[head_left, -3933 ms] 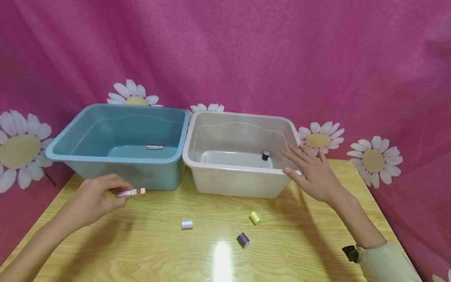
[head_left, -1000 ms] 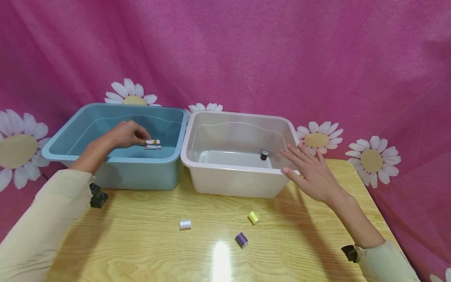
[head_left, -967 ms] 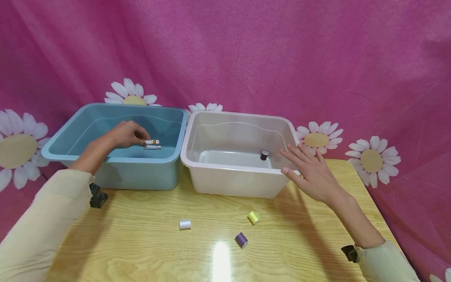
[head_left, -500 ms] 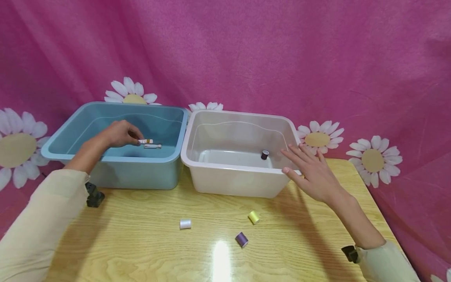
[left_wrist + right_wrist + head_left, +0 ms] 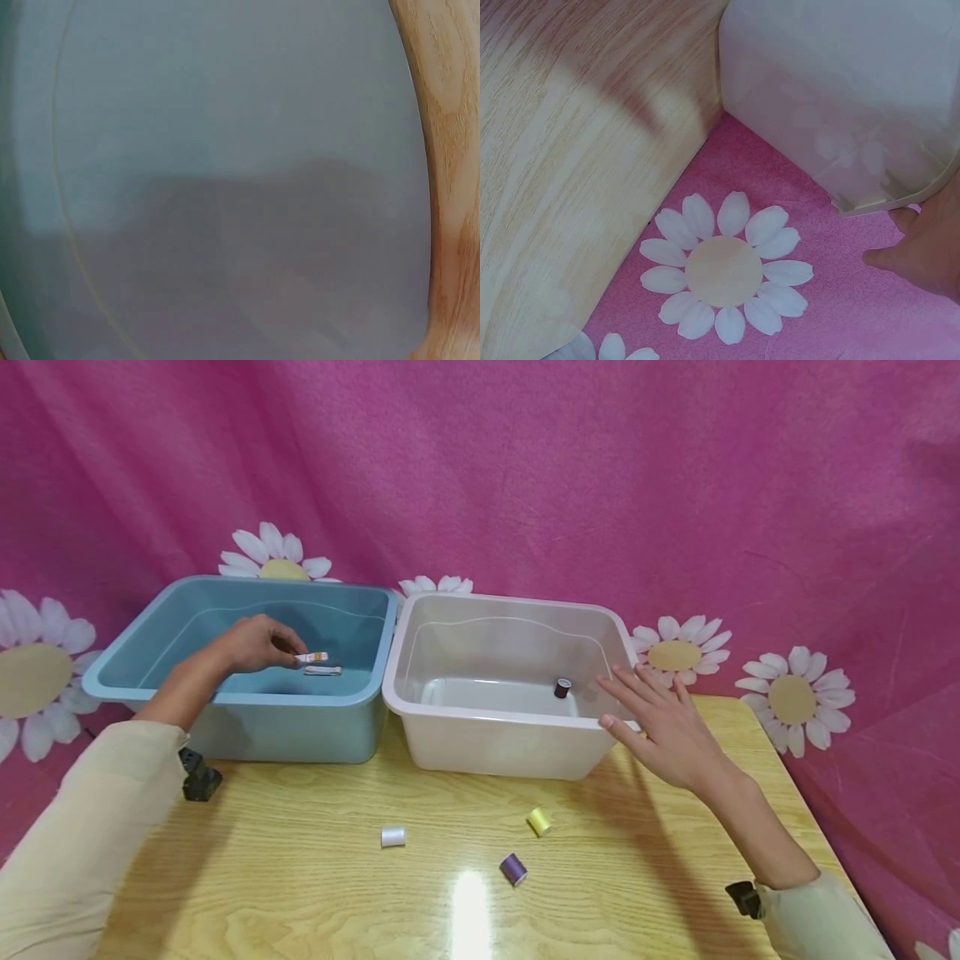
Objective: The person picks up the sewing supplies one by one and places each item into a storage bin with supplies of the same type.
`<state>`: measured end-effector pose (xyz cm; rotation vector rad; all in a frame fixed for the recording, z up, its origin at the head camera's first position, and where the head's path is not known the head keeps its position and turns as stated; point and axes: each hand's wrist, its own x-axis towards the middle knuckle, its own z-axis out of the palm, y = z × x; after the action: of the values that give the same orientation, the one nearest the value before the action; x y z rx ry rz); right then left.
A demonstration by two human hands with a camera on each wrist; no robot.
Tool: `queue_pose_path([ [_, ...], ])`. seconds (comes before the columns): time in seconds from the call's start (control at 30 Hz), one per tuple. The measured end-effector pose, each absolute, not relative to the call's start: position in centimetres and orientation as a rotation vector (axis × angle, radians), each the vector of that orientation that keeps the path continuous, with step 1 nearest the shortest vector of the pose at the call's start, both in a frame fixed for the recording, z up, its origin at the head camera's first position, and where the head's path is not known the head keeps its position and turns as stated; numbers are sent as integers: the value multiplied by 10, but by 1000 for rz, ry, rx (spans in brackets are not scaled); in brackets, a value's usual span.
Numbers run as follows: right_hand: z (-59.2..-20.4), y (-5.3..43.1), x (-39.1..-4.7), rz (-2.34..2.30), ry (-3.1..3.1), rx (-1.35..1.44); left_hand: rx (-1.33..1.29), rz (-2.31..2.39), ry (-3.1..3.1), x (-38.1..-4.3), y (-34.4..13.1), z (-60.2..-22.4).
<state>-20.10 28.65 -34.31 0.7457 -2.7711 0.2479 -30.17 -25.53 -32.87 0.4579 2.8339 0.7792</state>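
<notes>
In the head view my left hand (image 5: 258,643) reaches over the front rim into the blue bin (image 5: 247,699). Its thumb and fingers pinch a small flat white strip with orange and reddish markings (image 5: 313,657). Just below that strip, a similar slim whitish piece (image 5: 323,671) lies on the bin's floor. My right hand (image 5: 667,731) rests with spread fingers at the right end of the beige bin (image 5: 510,720). A dark thread spool (image 5: 562,688) stands inside that bin. The left wrist view shows only bin wall and table; the held strip is out of it.
On the wooden table (image 5: 300,860), in front of the bins, lie a white spool (image 5: 393,837), a yellow spool (image 5: 538,822) and a purple spool (image 5: 513,869). Behind the bins hangs a pink cloth (image 5: 525,485) with printed daisies. Both bins stand side by side.
My left hand has carried the strip from above the table into the blue bin, then shifted slightly left within the last second. The right hand and the spools have stayed put.
</notes>
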Motion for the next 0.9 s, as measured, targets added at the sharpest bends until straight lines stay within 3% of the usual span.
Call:
queue_pose_path([
  [0.9,-344,286,-202,254,-2762,740,461,773,2823,-303,-254,-328],
])
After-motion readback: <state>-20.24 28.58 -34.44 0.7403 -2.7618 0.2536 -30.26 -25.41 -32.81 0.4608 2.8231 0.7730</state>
